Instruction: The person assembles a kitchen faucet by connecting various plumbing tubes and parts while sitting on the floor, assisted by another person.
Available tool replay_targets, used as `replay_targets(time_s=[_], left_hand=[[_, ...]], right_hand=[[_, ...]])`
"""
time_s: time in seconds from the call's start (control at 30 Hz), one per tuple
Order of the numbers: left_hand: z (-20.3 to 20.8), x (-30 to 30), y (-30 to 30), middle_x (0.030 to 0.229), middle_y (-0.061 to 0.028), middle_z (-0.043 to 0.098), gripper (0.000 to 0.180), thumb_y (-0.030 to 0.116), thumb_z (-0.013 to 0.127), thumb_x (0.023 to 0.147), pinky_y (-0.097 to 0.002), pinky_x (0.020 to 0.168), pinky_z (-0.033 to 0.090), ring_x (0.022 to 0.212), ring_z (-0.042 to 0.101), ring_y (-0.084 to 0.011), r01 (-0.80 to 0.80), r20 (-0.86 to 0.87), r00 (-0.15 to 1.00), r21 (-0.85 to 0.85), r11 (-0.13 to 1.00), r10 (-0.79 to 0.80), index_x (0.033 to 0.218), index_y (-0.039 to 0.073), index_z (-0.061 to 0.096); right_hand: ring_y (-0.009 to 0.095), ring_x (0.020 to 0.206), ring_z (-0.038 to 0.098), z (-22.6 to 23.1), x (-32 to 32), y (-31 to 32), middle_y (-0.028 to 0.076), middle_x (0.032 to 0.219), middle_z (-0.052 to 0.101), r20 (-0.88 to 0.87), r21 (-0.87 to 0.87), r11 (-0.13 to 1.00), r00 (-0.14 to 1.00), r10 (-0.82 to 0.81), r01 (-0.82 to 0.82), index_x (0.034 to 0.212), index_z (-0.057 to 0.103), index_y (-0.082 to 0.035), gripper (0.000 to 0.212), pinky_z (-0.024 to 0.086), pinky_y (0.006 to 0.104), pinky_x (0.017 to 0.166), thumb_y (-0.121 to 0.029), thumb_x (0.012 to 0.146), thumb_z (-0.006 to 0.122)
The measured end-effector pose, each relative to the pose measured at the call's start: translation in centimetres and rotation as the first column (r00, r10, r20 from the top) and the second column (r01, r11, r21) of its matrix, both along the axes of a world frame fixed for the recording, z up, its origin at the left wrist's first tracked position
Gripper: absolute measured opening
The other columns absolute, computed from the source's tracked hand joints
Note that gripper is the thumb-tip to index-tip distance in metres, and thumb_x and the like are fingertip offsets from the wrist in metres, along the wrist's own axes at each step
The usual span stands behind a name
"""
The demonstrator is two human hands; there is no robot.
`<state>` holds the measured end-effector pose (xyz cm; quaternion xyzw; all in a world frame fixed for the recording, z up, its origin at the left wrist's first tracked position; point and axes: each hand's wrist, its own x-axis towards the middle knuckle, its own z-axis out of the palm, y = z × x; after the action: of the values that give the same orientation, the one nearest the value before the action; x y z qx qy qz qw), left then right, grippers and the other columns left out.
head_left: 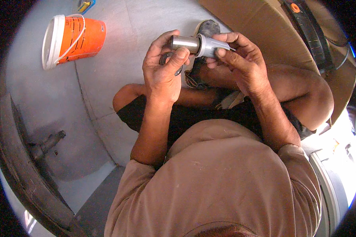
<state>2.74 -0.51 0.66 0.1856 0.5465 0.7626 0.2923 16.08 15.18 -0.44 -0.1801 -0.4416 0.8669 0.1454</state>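
Observation:
In front of my chest, both hands hold a fitting made of a threaded metal cylinder [185, 43] and a light grey plastic sleeve [209, 46]. The two parts lie in line, with a dark ring at their joint. My left hand [160, 75] pinches the metal end between thumb and fingers. A separate black ring [179, 71] sits in the same hand, below the cylinder. My right hand [247, 63] grips the grey sleeve, thumb on the near side. A thin pale prong sticks out past its right end. Whether the cylinder is inside the sleeve is hidden.
An orange bucket [87, 38] with a white lid lies on its side on the grey floor [106, 71], far left. Beyond it is a small blue and yellow object [86, 5]. Cardboard [257, 23] stands at the far right. My crossed legs [300, 85] lie beneath my hands.

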Motion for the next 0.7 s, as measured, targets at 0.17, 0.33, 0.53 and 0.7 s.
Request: replay_targets(time_s=[0.17, 0.33, 0.53, 0.7], left_hand=[[0.21, 0.15, -0.14, 0.111, -0.0129, 0.069, 0.053, 0.011, 0.078, 0.087, -0.0319, 0.076, 0.052, 0.095, 0.065, -0.0206, -0.023, 0.008, 1.000, -0.009, 1.000, 0.023, 0.134, -0.001, 0.055], [0.68, 0.60, 0.09, 0.112, -0.0133, 0.069, 0.052, 0.010, 0.079, 0.087, -0.0315, 0.076, 0.052, 0.095, 0.065, -0.0204, -0.044, 0.002, 0.999, -0.016, 0.999, 0.044, 0.133, -0.001, 0.057], [0.11, 0.46, 0.01, 0.101, -0.0060, 0.068, 0.047, 0.005, 0.081, 0.086, -0.0255, 0.083, 0.053, 0.091, 0.064, -0.0112, -0.033, 0.003, 0.999, 0.048, 0.998, 0.033, 0.128, -0.001, 0.061], [0.36, 0.55, 0.33, 0.105, -0.0108, 0.068, 0.049, 0.005, 0.078, 0.085, -0.0282, 0.074, 0.051, 0.084, 0.061, -0.0161, -0.059, -0.084, 0.995, -0.008, 0.998, 0.058, 0.130, -0.003, 0.059]], right_hand=[[0.022, 0.089, 0.072, -0.51, -0.05, 0.06, 0.014, 0.108, 0.070, -0.049, -0.090, 0.995, 0.998, 0.028, -0.032, 0.128, 0.060, 0.003, 0.033, 0.060, 0.0343, 0.082, -0.008, 0.097, 0.065], [0.023, 0.085, 0.072, 0.03, -0.20, -0.09, 0.015, 0.104, 0.071, -0.019, -0.149, 0.989, 1.000, -0.004, 0.001, 0.125, 0.062, 0.002, 0.030, 0.060, 0.0339, 0.079, -0.009, 0.097, 0.066], [0.023, 0.083, 0.072, -0.50, -0.15, 0.18, 0.014, 0.101, 0.071, -0.020, -0.140, 0.990, 1.000, 0.023, -0.026, 0.126, 0.061, 0.003, 0.031, 0.060, 0.0344, 0.078, -0.011, 0.098, 0.064], [0.021, 0.082, 0.072, -0.36, -0.39, 0.11, 0.014, 0.100, 0.071, 0.004, -0.125, 0.991, 0.999, 0.039, -0.038, 0.129, 0.059, 0.003, 0.033, 0.060, 0.0343, 0.077, -0.016, 0.102, 0.059]])
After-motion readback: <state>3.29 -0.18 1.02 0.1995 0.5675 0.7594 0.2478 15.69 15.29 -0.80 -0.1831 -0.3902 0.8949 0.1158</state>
